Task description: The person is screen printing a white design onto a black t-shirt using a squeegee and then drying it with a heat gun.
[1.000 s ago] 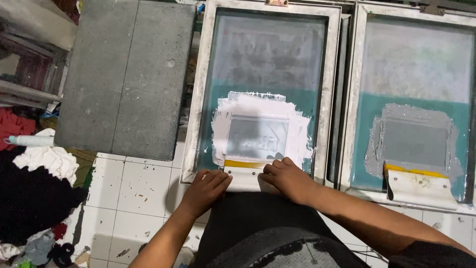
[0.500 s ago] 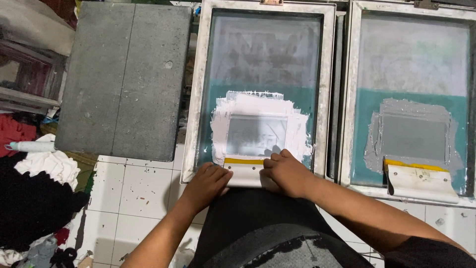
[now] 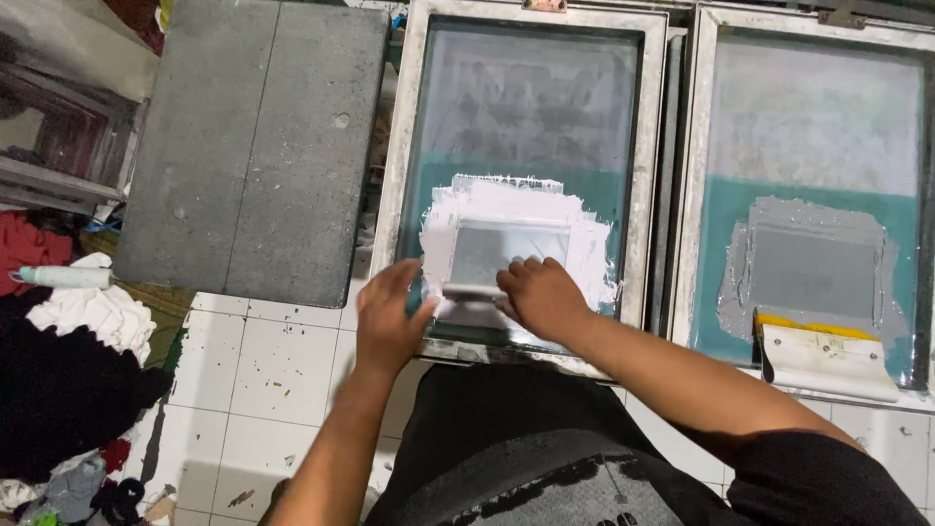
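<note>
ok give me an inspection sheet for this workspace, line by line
surface: white tiled floor, speckled with marks, below the frames
job's things: framed screen with white ink spread round a clear rectangle; squeegee lying across its near part
clutter: heap of black, white and red cloth at left, a white tube on it
grippers: left hand and right hand both on the squeegee, fingers curled over it
cables: nothing seen
surroundings: grey board at left; second screen at right with grey ink and a yellow-edged squeegee resting on it
</note>
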